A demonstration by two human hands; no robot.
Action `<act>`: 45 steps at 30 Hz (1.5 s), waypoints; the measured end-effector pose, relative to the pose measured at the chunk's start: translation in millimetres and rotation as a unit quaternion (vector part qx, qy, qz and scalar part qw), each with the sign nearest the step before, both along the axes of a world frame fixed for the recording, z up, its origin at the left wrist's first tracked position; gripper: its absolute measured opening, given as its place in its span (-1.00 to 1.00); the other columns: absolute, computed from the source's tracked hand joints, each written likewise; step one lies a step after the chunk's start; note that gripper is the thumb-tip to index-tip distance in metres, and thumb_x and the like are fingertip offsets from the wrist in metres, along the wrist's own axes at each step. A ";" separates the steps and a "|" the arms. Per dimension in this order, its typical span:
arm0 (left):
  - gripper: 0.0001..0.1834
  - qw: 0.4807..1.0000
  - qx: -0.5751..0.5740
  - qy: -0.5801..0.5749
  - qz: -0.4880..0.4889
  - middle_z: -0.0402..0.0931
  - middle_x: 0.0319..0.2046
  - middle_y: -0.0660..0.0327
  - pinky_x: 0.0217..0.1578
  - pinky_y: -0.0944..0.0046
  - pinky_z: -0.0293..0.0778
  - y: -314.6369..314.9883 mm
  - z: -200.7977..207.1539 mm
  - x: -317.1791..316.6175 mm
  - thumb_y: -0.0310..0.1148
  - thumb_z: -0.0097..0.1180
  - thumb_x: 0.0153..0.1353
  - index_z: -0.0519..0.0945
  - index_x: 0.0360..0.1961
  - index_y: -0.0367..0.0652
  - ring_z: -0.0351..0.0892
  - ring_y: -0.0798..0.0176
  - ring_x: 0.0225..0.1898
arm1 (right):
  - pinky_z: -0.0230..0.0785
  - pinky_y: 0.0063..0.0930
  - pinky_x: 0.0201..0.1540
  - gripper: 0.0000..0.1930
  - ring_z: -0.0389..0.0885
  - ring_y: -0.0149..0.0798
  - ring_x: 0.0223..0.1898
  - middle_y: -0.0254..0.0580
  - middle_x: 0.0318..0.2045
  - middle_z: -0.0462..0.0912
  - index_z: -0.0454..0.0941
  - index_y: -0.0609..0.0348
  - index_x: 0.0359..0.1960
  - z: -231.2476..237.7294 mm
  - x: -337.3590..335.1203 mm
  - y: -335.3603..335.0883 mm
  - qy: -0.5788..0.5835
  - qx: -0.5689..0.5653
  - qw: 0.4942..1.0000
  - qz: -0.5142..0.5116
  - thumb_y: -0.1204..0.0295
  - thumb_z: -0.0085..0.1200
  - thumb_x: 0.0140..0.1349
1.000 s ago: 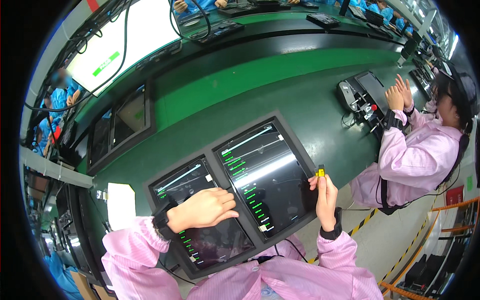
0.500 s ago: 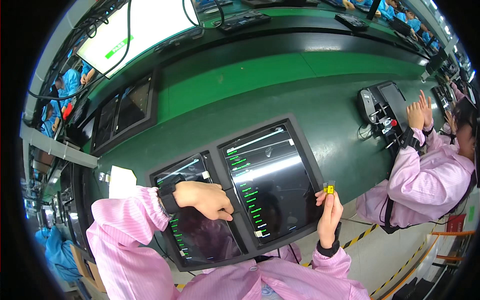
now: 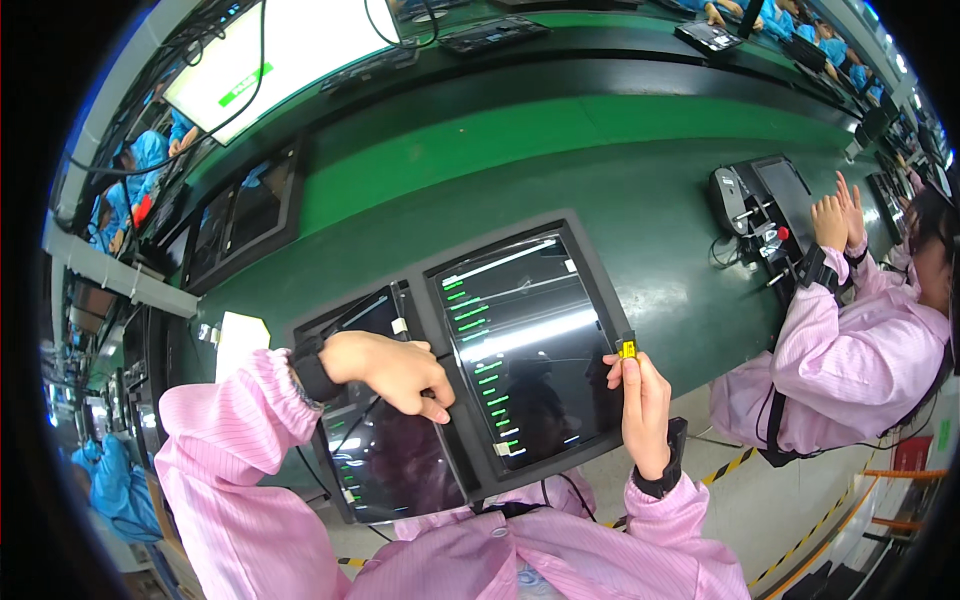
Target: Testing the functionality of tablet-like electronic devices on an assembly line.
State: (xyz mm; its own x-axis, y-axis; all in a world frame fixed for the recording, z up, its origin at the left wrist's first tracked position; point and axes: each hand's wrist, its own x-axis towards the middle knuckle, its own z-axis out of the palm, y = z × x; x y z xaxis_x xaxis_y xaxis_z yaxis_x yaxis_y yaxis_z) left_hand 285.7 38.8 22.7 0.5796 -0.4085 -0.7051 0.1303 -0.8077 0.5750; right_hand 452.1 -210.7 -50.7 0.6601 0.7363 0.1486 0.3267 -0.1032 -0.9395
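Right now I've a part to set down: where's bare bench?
Bare green bench shows between the black frame and the grey device, and beyond the frame's far edge. Crowded: the frame, with two tablets and the left hand.

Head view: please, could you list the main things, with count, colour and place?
Bench: 1, green, across the middle
Tray: 1, dark grey, at bench's near edge
Tablets: 2, black with green text, in tray
Yellow-labelled piece: 1, yellow and dark, by tray's right rim
Sheet: 1, white, left of tray
Far tray: 1, dark, upper left
Monitor: 1, white and green, upper left
Fixture: 1, grey-black with red knob, bench right
Co-workers: several, pink or blue clothing, right and far edges
Wristbands: 2, black, on both wrists
Left hand: 1, bare, at left tablet
Right hand: 1, bare, holding yellow-labelled piece
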 end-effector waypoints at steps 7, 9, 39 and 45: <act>-0.59 0.993 0.001 -0.059 0.102 0.44 -0.67 0.08 -0.14 0.13 0.29 -19.4 -29.1 -22.2 -0.10 0.00 0.29 0.54 -0.55 -0.21 0.44 -0.03 -0.50 | 0.30 -0.50 -0.39 -0.69 0.41 -0.38 -0.50 -0.17 -0.48 0.51 0.44 0.37 -0.41 -6.4 5.1 5.6 -0.024 -0.007 0.999 -0.024 0.41 -0.24 0.42; -0.61 0.982 0.018 -0.122 0.143 0.49 -0.55 0.10 -0.19 0.14 0.40 -26.2 -29.1 -31.5 -0.12 0.08 0.23 0.62 -0.53 -0.26 0.48 0.01 -0.41 | 0.29 -0.50 -0.39 -0.70 0.40 -0.36 -0.51 -0.17 -0.49 0.49 0.44 0.37 -0.41 -8.5 7.1 6.4 -0.076 -0.022 0.997 -0.002 0.41 -0.23 0.42; -0.68 0.485 -0.449 -0.030 0.750 0.45 -0.06 0.29 -0.35 0.44 0.19 -87.1 -9.7 -48.8 -0.35 -0.09 0.29 0.43 0.05 -0.16 0.05 0.57 -0.66 | 0.40 -0.46 -0.14 -0.61 0.28 -0.47 -0.53 -0.45 -0.65 0.19 0.27 0.13 -0.58 -11.1 61.1 9.7 0.396 0.063 0.907 0.130 0.24 -0.21 0.43; -0.69 0.496 -0.432 -0.020 0.753 0.39 0.04 0.23 -0.34 0.39 0.21 -93.5 -1.4 -52.4 -0.27 -0.14 0.31 0.42 0.02 -0.13 0.06 0.53 -0.68 | 0.38 -0.37 0.02 -0.62 0.25 -0.45 -0.55 -0.46 -0.66 0.15 0.25 0.11 -0.59 -7.8 62.3 4.1 0.461 0.085 0.877 0.103 0.26 -0.21 0.43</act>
State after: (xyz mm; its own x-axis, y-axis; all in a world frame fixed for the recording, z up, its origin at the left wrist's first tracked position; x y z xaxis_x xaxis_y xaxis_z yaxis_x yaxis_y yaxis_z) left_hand 233.3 -54.8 21.4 0.6927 0.3683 -0.6201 0.1876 0.7382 0.6480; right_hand 514.4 -206.7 -58.5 0.4131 0.8728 -0.2599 -0.5849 0.0356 -0.8103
